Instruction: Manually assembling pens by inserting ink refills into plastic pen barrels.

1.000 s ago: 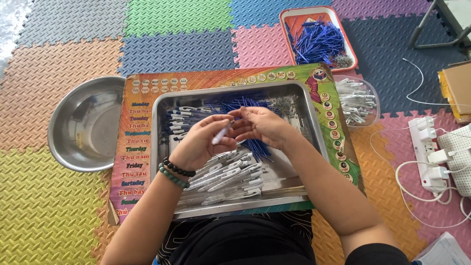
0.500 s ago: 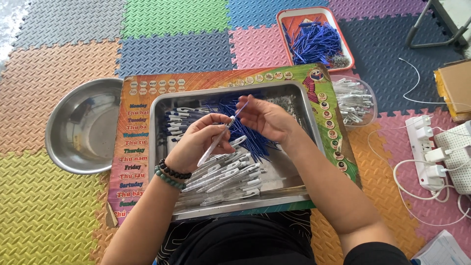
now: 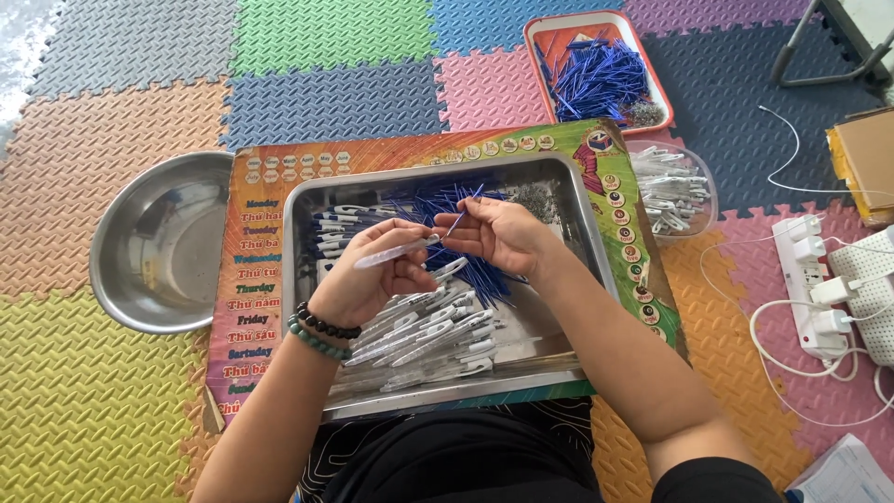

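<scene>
Stainless steel bowl (image 3: 158,244) far left on the foam mat. Next, colourful weekday board (image 3: 256,270) under a steel tray (image 3: 596,242) heaped with white pen barrels (image 3: 424,335) near, blue refills (image 3: 438,200) far. Above the tray, left hand (image 3: 368,279) gripping a white pen barrel (image 3: 396,251), right hand (image 3: 498,233) pinching a thin blue refill (image 3: 461,216) just beside the barrel's end. Farther right: red tray of refills (image 3: 601,74), clear tub of white clips (image 3: 675,191), power strip (image 3: 810,279).
</scene>
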